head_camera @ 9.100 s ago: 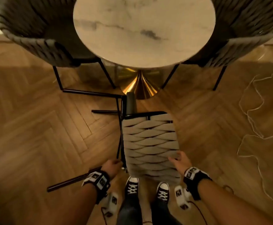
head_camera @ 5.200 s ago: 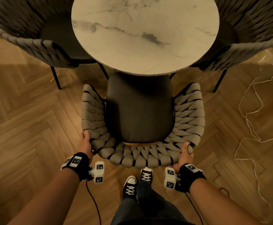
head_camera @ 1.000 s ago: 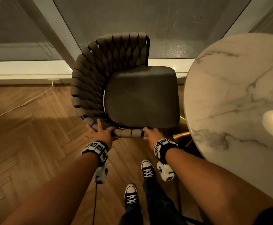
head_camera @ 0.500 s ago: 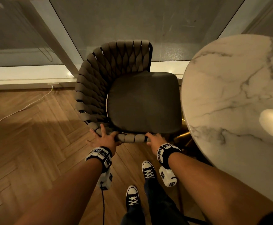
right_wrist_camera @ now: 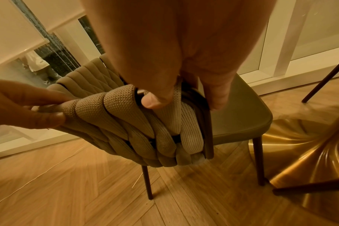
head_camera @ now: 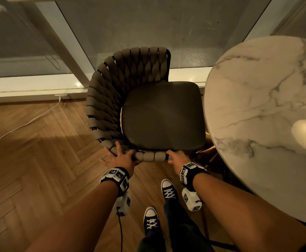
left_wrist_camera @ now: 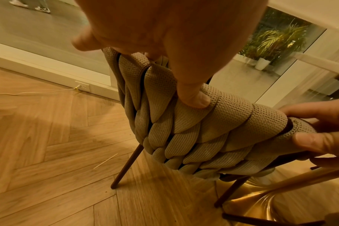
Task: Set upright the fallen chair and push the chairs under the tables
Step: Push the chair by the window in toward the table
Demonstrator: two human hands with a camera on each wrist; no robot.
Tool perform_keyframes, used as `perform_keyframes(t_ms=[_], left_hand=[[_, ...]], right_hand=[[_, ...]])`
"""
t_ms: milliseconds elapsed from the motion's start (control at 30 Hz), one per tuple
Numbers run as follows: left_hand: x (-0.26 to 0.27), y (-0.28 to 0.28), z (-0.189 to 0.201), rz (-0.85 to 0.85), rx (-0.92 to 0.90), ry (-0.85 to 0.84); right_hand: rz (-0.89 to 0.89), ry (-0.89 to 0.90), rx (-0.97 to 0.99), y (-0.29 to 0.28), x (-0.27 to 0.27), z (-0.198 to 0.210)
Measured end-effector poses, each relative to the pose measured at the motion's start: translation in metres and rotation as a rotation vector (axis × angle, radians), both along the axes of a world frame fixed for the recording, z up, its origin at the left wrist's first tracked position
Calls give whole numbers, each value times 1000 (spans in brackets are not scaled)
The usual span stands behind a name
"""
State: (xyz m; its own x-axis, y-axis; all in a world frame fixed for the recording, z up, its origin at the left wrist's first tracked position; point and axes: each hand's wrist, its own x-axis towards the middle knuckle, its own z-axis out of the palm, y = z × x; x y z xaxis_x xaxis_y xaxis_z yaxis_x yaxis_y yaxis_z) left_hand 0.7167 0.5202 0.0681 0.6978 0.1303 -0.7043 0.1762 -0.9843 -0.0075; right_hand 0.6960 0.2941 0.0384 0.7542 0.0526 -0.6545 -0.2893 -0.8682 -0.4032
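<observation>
An upright chair with a woven taupe back and a dark seat cushion stands left of the round marble table. The seat's right edge meets the tabletop's rim. My left hand grips the near woven arm rim, fingers over the top and thumb pressed into the bands. My right hand holds the arm's front end, thumb and fingers curled round the dark frame. The chair's legs stand on the floor.
The table's gold pedestal base sits just right of the chair's front leg. A glass wall and white sill run behind the chair. A white cord crosses the wooden floor at left. My shoes stand below the hands.
With both hands holding its near arm, the chair has slid right, so its seat edge now reaches the tabletop's rim.
</observation>
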Motion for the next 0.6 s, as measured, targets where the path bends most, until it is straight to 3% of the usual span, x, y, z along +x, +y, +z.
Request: perform_keyframes(t_ms=[600], left_hand=[[-17, 18, -5, -25, -118, -84]], right_hand=[[-87, 0, 40, 0, -18, -6]])
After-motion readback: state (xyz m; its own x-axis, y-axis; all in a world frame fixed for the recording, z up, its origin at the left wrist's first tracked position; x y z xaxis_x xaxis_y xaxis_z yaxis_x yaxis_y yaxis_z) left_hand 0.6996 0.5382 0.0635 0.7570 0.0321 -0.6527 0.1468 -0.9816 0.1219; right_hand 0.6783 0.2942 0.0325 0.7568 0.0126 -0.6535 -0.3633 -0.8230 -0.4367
